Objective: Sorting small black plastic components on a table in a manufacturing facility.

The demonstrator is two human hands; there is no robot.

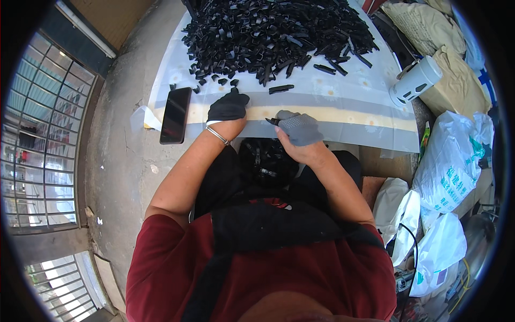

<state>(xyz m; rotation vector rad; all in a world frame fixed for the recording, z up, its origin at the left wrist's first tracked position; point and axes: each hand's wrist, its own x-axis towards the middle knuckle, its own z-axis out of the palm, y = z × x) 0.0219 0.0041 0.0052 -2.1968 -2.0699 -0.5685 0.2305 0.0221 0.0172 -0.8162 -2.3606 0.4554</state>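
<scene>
My left hand (228,109), in a black glove with a metal bangle at the wrist, is closed over the near part of the table (343,127). Whatever its curled fingers hold, if anything, is hidden; black glove and black parts blend together. A few small black pieces (222,81) lie just beyond it. To its right, my right hand (300,129), in a grey dotted glove, pinches a small black plastic piece (272,121) that points left. The two hands are apart. Beyond them spreads a large heap of black plastic pieces (268,40), with one longer strip (281,89) lying nearer.
A dark phone (176,115) rests at the table's left edge. On the right stands a white tumbler (416,80). In my lap, below the table edge, sits a black container or bag (268,161) of dark pieces. Filled sacks (448,161) crowd the right side.
</scene>
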